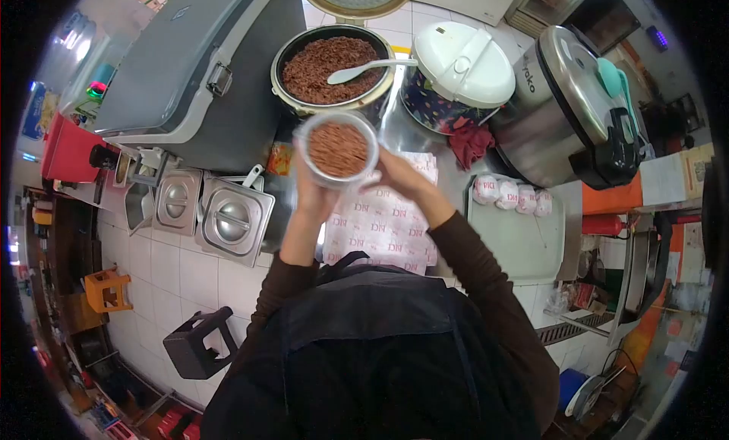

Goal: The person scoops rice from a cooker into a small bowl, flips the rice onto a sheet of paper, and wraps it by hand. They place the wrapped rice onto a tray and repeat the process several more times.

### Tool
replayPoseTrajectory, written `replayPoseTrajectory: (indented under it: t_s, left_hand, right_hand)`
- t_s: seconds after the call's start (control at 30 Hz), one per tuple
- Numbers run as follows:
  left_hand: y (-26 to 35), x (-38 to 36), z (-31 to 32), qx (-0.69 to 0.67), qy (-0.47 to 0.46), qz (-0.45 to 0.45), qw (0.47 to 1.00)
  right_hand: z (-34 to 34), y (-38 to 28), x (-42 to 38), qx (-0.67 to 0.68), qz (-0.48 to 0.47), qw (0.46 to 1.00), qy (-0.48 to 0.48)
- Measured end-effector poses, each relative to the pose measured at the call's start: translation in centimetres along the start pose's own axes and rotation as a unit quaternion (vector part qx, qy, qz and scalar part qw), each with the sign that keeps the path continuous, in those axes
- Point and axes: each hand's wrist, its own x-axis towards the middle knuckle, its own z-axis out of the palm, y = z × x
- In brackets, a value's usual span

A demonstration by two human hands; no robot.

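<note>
A small round bowl (pixel 375 153) filled with reddish-brown rice (pixel 337 149) is held up in front of me, slightly blurred by motion. My left hand (pixel 313 193) wraps around its left side and underside. On the other side, the fingers of my right hand (pixel 401 176) press against the bowl's right edge. Beneath my hands lies a stack of white printed wrapping paper (pixel 377 226). Just beyond the bowl stands an open rice cooker (pixel 372 106) full of the same reddish-brown rice, with a white rice paddle (pixel 363 69) resting on top.
A lidded patterned pot (pixel 463 68) and a large steel rice cooker (pixel 558 113) stand at the right, with a red cloth (pixel 471 145) between. Several wrapped packets (pixel 507 195) sit on a tray (pixel 520 250). A grey cooler box (pixel 182 68) and lidded steel pans (pixel 234 221) are left.
</note>
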Motion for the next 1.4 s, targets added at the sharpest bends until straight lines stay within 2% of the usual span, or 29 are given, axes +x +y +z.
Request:
replayPoseTrajectory:
  t_s: [0.03,0.07,0.1,0.13,0.17,0.2,0.23,0.27,0.3,0.33,0.37,0.4,0.43,0.5,0.67,0.73,0.77,0.87,0.97,1.0,1.03,1.07,1.1,1.17,1.23,1.27,1.3,1.37,1.4]
  left_hand:
    - [-2.1,-0.7,0.3,0.060,0.044,0.018,0.997]
    - [-5.4,-0.5,-3.2,0.280,0.026,0.038,0.959]
    - [-8.0,-0.5,-6.2,0.487,0.007,0.056,0.872]
    - [-7.2,-2.2,-4.3,0.597,-0.011,0.088,0.797]
    - [-7.3,-2.9,-4.6,0.622,-0.014,0.137,0.771]
    - [-7.3,-3.7,-5.2,0.645,-0.016,0.184,0.741]
    - [-7.2,-4.2,-6.0,0.667,-0.019,0.231,0.708]
    - [-6.7,-4.7,-8.1,0.710,-0.077,0.178,0.677]
    - [-6.8,-5.4,-10.1,0.774,-0.120,0.134,0.607]
    - [-6.5,-6.1,-10.7,0.805,-0.143,0.075,0.570]
    - [-6.5,-7.0,-11.2,0.831,-0.166,0.014,0.531]
    - [-6.9,-7.6,-11.7,0.824,-0.165,0.014,0.542]
    - [-7.3,-8.1,-12.3,0.817,-0.164,0.015,0.552]
    - [-7.4,-8.3,-12.8,0.814,-0.166,0.008,0.557]
    - [-7.4,-8.5,-12.4,0.817,-0.166,0.002,0.552]
    - [-7.5,-8.8,-12.5,0.805,-0.173,0.065,0.564]
    - [-7.4,-9.0,-12.6,0.798,-0.175,0.096,0.569]
    - [-7.4,-9.9,-13.2,0.710,-0.329,0.136,0.607]
    - [-7.8,-9.6,-14.2,0.708,-0.433,0.129,0.543]
    - [-7.1,-9.5,-13.2,0.698,-0.434,0.180,0.541]
    - [-7.2,-9.1,-13.4,0.686,-0.445,0.169,0.551]
    - [-7.3,-8.7,-13.7,0.673,-0.455,0.158,0.561]
    - [-7.4,-8.4,-13.8,0.661,-0.465,0.148,0.570]
    - [-6.3,-8.4,-12.4,0.688,-0.426,0.088,0.580]
    - [-5.6,-8.2,-11.5,0.709,-0.391,0.027,0.586]
    - [-5.6,-7.9,-11.2,0.716,-0.377,-0.004,0.587]
    - [-5.6,-7.6,-11.0,0.723,-0.362,-0.036,0.588]
    - [-5.7,-6.9,-10.7,0.691,-0.340,-0.081,0.633]
    - [-5.8,-6.6,-10.6,0.674,-0.330,-0.103,0.653]
  right_hand:
    - [1.0,2.1,-1.2,0.209,0.037,0.977,0.006]
    - [-0.5,5.2,-1.0,0.355,0.058,0.921,-0.153]
    - [-1.0,6.9,-1.8,0.392,0.026,0.913,-0.105]
    - [-1.2,8.1,-2.8,0.426,-0.007,0.903,-0.058]
    - [-1.7,9.0,-3.5,0.459,-0.039,0.888,-0.011]
    - [-2.1,8.7,-4.2,0.525,-0.037,0.851,-0.004]
    - [-3.1,9.1,-4.8,0.472,-0.041,0.878,0.060]
    - [-3.8,9.6,-5.1,0.416,-0.094,0.901,0.081]
    - [-4.1,9.9,-5.2,0.357,-0.149,0.917,0.101]
    - [-3.3,9.6,-5.4,0.136,-0.229,0.944,0.193]
    - [-3.1,10.1,-5.3,-0.091,-0.294,0.927,0.214]
    - [-2.9,10.6,-5.1,-0.297,-0.353,0.846,0.267]
    - [-2.0,11.5,-4.7,-0.403,-0.388,0.785,0.265]
    - [-1.7,15.6,-3.9,-0.535,-0.370,0.724,0.230]
    - [-1.7,16.4,-3.8,-0.518,-0.353,0.738,0.251]
    - [-1.6,16.1,-3.8,-0.513,-0.343,0.746,0.250]
    - [-1.8,15.7,-3.8,-0.466,-0.330,0.782,0.248]
    - [-3.9,15.0,-3.4,-0.288,-0.263,0.888,0.244]
    - [-7.7,13.7,-4.0,-0.164,-0.257,0.926,0.224]
    - [-8.6,13.6,-5.0,0.009,-0.233,0.953,0.191]
    - [-9.4,13.3,-6.1,0.182,-0.203,0.950,0.152]
    - [-10.2,13.1,-7.3,0.349,-0.166,0.916,0.108]
    - [-11.1,13.4,-8.8,0.365,-0.149,0.913,0.107]
    - [-13.0,14.1,-12.3,0.397,-0.114,0.905,0.104]
    - [-14.4,13.9,-14.9,0.176,-0.076,0.968,0.162]
    - [-15.0,13.6,-15.9,0.062,-0.055,0.979,0.188]
    - [-15.4,12.8,-16.5,-0.036,-0.007,0.980,0.197]
    - [-16.4,11.1,-17.2,-0.228,0.089,0.947,0.208]
    - [-17.8,11.7,-16.6,-0.351,0.044,0.921,0.162]
